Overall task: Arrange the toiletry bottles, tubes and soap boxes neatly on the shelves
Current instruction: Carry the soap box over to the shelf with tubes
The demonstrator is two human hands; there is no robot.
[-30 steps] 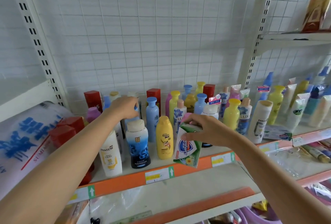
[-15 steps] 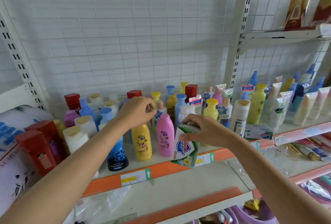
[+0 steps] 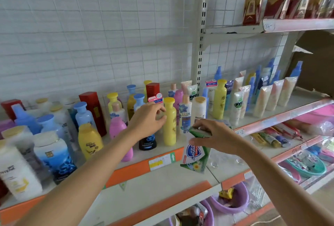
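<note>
The right hand (image 3: 219,140) grips a green soap box (image 3: 196,151) off the shelf edge (image 3: 144,167), while the left hand's (image 3: 147,120) curled fingers touch a dark bottle (image 3: 147,141), apparently to clear a gap first.

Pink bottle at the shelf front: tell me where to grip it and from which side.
Grip the pink bottle around its rounded upper body, from the front and above. It stands upright at the shelf edge; the yellow bottle crowds its left and the left forearm crosses its lower right.

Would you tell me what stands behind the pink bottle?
Behind the pink bottle stands a white bottle with a peach cap; its lower part is hidden, as is the shelf behind.
</note>
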